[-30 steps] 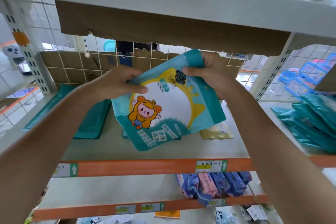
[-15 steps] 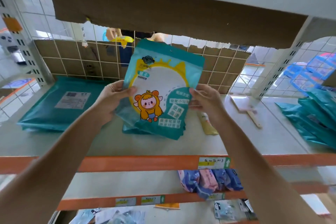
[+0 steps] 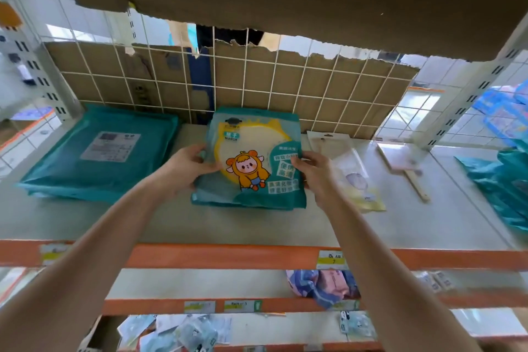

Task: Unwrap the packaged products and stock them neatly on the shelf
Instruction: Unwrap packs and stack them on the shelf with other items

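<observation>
The teal mirror pouch [image 3: 254, 157], printed with a cartoon child in an orange hood, is lying face up near the middle of the shelf board [image 3: 257, 226]. Its lower edge is sitting over the edges of more teal pouches beneath it. How many are under there cannot be told.

The person's left hand [image 3: 185, 166] is gripping the pouch's left edge, thumb lying across the front and the other fingers curling under it. The right hand [image 3: 315, 173] is clamping the right edge in the same way, thumb on the printed face and fingers tucked behind.

Just outside the right fingers, a clear-and-yellow hanging packet [image 3: 351, 177] is lying flat on the board, close to the pouch. Further out on that side, a flat item with a wooden handle [image 3: 405, 163] is resting, and beyond it a heap of teal bags [image 3: 503, 180] is reaching towards the frame's edge.

Out past the left fingers, well apart from the pouch, a large teal wrapped parcel [image 3: 100, 151] with a white label is sitting on the board.

Beyond the fingertips, torn cardboard [image 3: 285, 88] is standing behind a white wire grid [image 3: 243, 66]. Nearer than the wrists, the orange shelf rail [image 3: 228, 256] is carrying a price label [image 3: 333, 259], and below it blue and pink packets [image 3: 323, 284] are lying on the next shelf down.
</observation>
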`<state>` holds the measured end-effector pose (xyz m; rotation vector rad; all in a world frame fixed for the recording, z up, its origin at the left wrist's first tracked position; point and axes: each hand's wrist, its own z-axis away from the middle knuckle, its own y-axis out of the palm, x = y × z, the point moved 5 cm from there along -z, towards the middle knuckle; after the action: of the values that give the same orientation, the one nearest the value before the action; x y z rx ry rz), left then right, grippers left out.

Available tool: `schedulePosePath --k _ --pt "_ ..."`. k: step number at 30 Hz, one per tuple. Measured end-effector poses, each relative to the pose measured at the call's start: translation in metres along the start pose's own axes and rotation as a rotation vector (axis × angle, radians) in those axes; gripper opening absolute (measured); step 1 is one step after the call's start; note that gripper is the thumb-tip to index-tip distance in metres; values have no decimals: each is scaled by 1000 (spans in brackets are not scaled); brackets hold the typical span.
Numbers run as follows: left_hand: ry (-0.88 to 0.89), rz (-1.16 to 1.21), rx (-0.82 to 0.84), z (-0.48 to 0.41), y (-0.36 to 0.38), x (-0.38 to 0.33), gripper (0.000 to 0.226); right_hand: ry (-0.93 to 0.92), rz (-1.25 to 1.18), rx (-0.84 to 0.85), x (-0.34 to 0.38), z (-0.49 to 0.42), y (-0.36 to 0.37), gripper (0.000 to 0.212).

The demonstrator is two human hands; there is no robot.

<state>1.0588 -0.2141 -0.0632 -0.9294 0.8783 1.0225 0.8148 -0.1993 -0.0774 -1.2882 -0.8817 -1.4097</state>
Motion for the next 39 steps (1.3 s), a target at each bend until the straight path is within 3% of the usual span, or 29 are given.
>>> schedulePosePath --k 4,8,18,34,39 --pt "38 -229 1 -3 -5 -2 64 11 89 -23 -7 -17 1 4" --pt "69 -359 -21 -5 -7 -2 59 13 170 -29 -14 -25 3 23" --pt "168 -675 -196 -15 -13 -9 59 -112 384 -100 -8 -29 4 33" --pt "148 -683 -208 -17 -16 -4 54 -101 500 -75 -2 -32 8 36" --pt "127 -685 -230 -14 -19 0 57 -87 599 -119 1 -26 6 47"
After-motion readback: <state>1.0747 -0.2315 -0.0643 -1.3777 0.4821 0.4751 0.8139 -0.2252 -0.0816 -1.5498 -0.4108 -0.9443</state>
